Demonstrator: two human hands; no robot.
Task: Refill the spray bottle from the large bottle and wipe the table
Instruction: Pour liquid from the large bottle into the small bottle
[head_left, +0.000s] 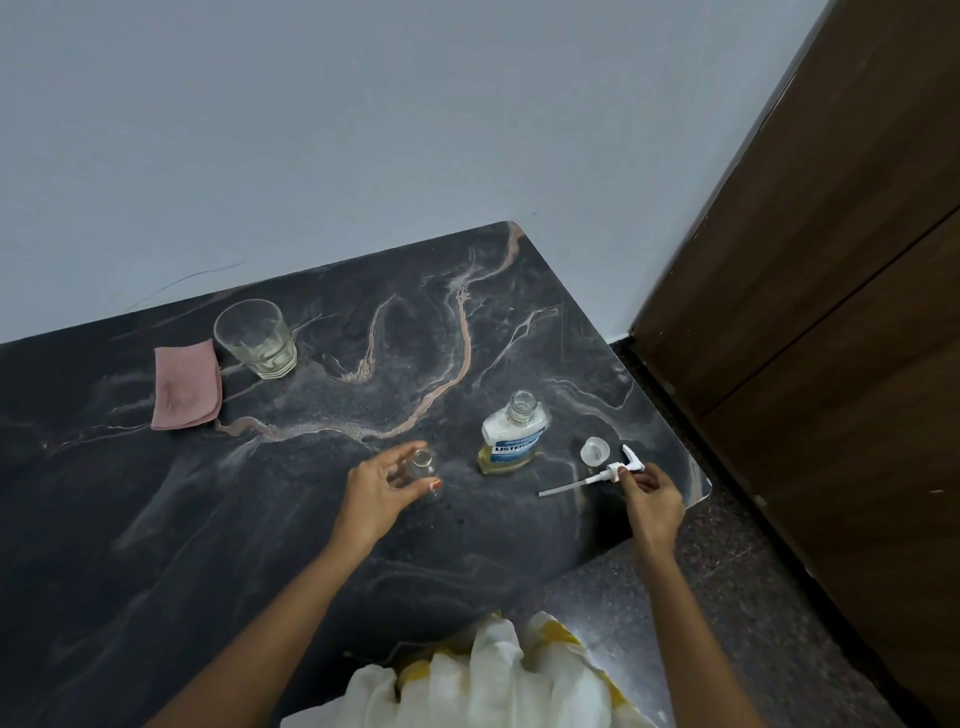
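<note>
A small clear spray bottle (423, 467) stands upright and uncapped on the dark marble table (260, 519). My left hand (379, 493) is wrapped around it. My right hand (652, 499) pinches the white spray pump head (618, 470), whose dip tube lies out to the left just above the table near the right edge. Between the hands stands the large bottle (511, 441), open, with a blue label and a little yellowish liquid. Its clear cap (594, 450) rests on the table beside the pump head.
A folded pink cloth (185, 387) lies at the back left, with a drinking glass (257, 338) beside it. A grey wall runs behind the table; a brown wooden door (831, 312) stands to the right. The table's right edge sits close to my right hand.
</note>
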